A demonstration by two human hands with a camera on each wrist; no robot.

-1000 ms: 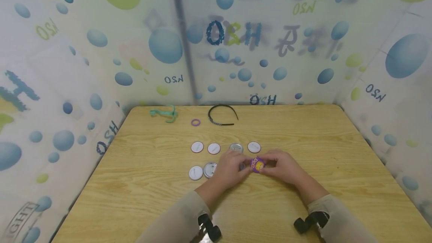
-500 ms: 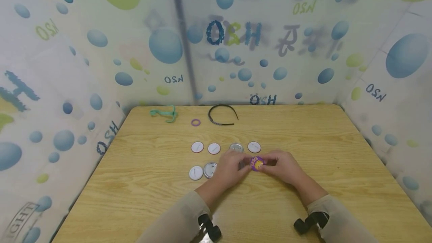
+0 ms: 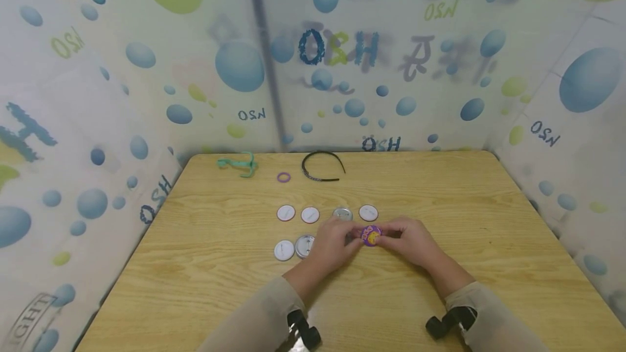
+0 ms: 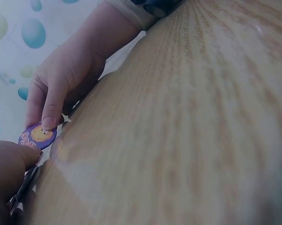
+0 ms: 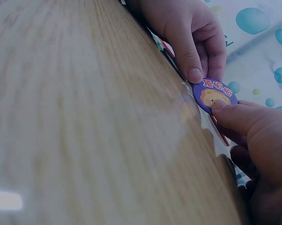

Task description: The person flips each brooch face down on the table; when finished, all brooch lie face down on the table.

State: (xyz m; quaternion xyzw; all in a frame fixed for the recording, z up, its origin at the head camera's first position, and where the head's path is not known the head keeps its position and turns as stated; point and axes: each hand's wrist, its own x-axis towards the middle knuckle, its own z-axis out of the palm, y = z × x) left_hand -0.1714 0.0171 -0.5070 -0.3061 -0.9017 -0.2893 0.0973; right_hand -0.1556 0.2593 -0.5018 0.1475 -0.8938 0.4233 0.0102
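Observation:
A round purple pin badge (image 3: 371,236) with a yellow cartoon figure is held up between both hands, picture side towards the head camera. My left hand (image 3: 333,244) pinches its left edge with thumb and fingers. On the opposite edge, my right hand (image 3: 412,241) grips it, the thumb lying over the picture in the right wrist view. Face down nearby lie white-backed badges (image 3: 284,250) and a silver-backed badge (image 3: 304,246), partly covered by the left hand. Behind the hands, another silver-backed badge (image 3: 343,214) sits beside a white-backed badge with a red rim (image 3: 368,213).
Two more red-rimmed badges (image 3: 310,214) lie in the back row, left of the silver one. Along the table's far side are a green claw-shaped item (image 3: 237,164), a purple ring (image 3: 283,177) and a black headband (image 3: 304,169). Patterned walls (image 3: 313,107) enclose the wooden table (image 3: 205,287).
The purple badge has shifted slightly up and left and tilted a little between the fingers. Both hands have stayed almost in place.

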